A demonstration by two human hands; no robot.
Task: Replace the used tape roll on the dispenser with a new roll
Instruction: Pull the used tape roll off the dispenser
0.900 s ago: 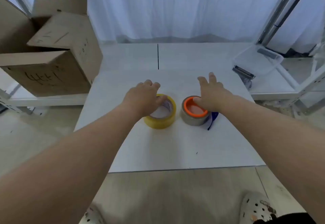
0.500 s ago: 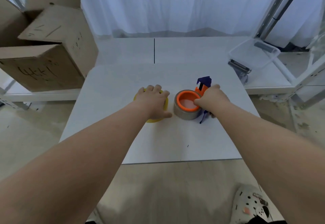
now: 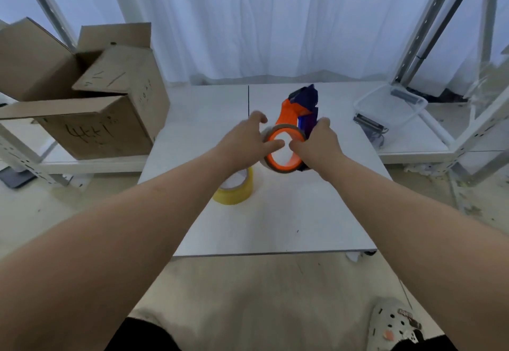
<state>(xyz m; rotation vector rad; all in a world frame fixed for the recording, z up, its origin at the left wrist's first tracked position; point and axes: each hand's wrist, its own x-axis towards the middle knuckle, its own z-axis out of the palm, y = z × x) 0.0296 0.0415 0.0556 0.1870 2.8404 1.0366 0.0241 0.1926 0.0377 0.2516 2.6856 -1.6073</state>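
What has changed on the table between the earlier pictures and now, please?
The right hand took hold of the dispenser and raised it from lying flat. The left hand left the yellow roll and moved to the used roll. The yellow roll stays on the table.
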